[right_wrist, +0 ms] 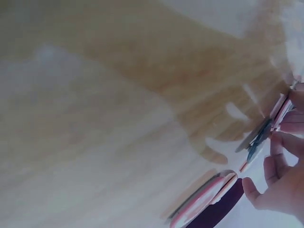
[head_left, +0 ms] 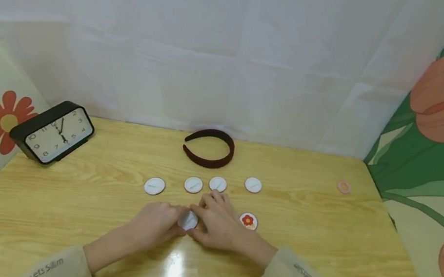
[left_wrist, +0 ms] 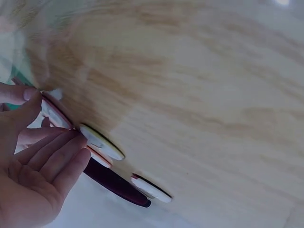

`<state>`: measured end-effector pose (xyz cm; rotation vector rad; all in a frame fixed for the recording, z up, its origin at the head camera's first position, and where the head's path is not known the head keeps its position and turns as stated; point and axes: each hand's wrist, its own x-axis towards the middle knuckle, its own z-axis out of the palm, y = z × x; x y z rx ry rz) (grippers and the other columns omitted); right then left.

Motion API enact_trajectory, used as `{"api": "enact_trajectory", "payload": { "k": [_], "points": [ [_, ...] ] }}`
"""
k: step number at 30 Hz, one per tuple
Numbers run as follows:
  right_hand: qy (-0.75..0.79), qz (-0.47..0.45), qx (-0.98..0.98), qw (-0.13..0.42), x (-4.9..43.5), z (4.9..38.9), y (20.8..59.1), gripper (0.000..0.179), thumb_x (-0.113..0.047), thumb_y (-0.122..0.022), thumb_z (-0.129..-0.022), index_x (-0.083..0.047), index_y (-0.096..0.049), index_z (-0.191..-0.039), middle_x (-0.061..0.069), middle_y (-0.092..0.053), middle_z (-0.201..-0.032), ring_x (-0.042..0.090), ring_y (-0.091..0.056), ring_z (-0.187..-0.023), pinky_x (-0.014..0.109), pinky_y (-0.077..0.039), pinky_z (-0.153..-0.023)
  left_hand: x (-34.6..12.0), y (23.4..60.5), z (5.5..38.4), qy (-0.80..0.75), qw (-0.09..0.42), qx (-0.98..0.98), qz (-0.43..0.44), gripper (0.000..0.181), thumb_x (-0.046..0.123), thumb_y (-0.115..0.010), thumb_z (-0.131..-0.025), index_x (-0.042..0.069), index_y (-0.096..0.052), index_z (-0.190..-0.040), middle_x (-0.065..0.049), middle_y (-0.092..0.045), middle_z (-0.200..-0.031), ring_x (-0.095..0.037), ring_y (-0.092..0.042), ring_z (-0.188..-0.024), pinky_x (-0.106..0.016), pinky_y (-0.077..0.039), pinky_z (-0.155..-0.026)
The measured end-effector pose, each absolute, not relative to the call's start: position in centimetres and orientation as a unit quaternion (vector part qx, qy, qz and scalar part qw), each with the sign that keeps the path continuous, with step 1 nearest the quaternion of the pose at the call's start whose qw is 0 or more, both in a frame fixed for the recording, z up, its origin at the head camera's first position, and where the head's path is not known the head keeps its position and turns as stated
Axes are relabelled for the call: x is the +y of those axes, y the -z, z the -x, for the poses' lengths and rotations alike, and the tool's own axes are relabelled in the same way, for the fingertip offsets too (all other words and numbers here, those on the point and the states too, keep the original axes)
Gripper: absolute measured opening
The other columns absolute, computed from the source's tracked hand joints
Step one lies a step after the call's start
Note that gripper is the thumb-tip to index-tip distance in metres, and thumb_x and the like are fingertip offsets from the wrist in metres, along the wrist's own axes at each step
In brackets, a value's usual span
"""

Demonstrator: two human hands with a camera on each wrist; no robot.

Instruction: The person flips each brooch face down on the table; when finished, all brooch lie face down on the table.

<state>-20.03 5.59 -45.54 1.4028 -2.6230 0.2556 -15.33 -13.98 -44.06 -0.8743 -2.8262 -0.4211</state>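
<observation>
Between my two hands a round white badge (head_left: pixel 188 220) is held tilted up off the table, its plain side with a thin pin-like line towards me. My left hand (head_left: pixel 154 226) pinches its left edge with thumb and forefinger. At the right edge, the thumb and forefinger of my right hand (head_left: pixel 218 222) grip it too. In the left wrist view the left hand (left_wrist: pixel 40 175) has its other fingers stretched past the badge (left_wrist: pixel 57 116). The right hand (right_wrist: pixel 282 183) shows at the edge of the right wrist view. A badge with a red flower (head_left: pixel 248 221) lies beside the right hand.
Several white badges lie plain side up beyond the hands, including one at the left (head_left: pixel 154 186) and one at the right (head_left: pixel 253 184). Behind them is a dark headband (head_left: pixel 225 159). A black clock (head_left: pixel 59 134) stands at left, a small pink ring (head_left: pixel 344 187) far right.
</observation>
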Motion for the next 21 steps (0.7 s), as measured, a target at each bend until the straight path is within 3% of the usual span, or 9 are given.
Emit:
{"api": "enact_trajectory", "payload": {
  "k": [4, 7, 10, 15, 21],
  "points": [
    [-0.109, -0.443, -0.887, 0.076, 6.4, 19.9, 45.1, 0.05, -0.047, -0.067, -0.087, -0.012, -0.065, -0.123, -0.001, -0.059, -0.108, 0.016, -0.044, -0.102, 0.032, -0.041, -0.09, -13.3, 43.7, 15.5, 0.142, 0.073, -0.941, 0.3, 0.041, 0.026, -0.082, -0.078, -0.003, -0.064, -0.101, -0.014, -0.069, -0.088, -0.024, -0.068, -0.071, -0.03, -0.056, -0.056],
    [-0.111, -0.431, -0.893, 0.073, 7.2, 20.1, 44.6, 0.048, -0.043, -0.066, -0.09, -0.008, -0.064, -0.122, 0.003, -0.064, -0.114, 0.02, -0.05, -0.109, 0.034, -0.043, -0.097, -12.4, 43.6, 15.6, 0.152, 0.065, -0.94, 0.299, 0.054, 0.024, -0.082, -0.079, -0.01, -0.06, -0.115, -0.024, -0.065, -0.11, -0.036, -0.068, -0.087, -0.039, -0.059, -0.07],
    [-0.105, -0.426, -0.897, 0.057, 8.4, 20.3, 44.2, 0.045, -0.041, -0.063, -0.093, -0.005, -0.065, -0.12, 0.005, -0.066, -0.115, 0.022, -0.053, -0.114, 0.036, -0.041, -0.103, -11.2, 43.6, 15.8, 0.166, 0.057, -0.937, 0.301, 0.059, 0.022, -0.08, -0.082, -0.015, -0.056, -0.121, -0.032, -0.059, -0.122, -0.045, -0.062, -0.103, -0.048, -0.055, -0.084],
    [-0.103, -0.423, -0.9, 0.027, 9.8, 20.0, 44.1, 0.046, -0.04, -0.066, -0.092, -0.004, -0.064, -0.12, 0.009, -0.066, -0.119, 0.03, -0.053, -0.122, 0.046, -0.037, -0.109, -9.4, 43.9, 15.9, 0.149, 0.046, -0.938, 0.31, 0.062, 0.026, -0.075, -0.086, -0.018, -0.052, -0.124, -0.036, -0.055, -0.124, -0.048, -0.054, -0.116, -0.055, -0.044, -0.1],
    [-0.101, -0.437, -0.893, 0.021, 10.6, 19.5, 44.7, 0.054, -0.04, -0.068, -0.091, -0.002, -0.06, -0.128, 0.014, -0.059, -0.131, 0.034, -0.046, -0.131, 0.053, -0.032, -0.111, -8.4, 44.7, 15.7, 0.123, 0.047, -0.944, 0.302, 0.057, 0.027, -0.071, -0.09, -0.017, -0.054, -0.121, -0.035, -0.056, -0.123, -0.046, -0.054, -0.117, -0.055, -0.044, -0.1]
  ]
}}
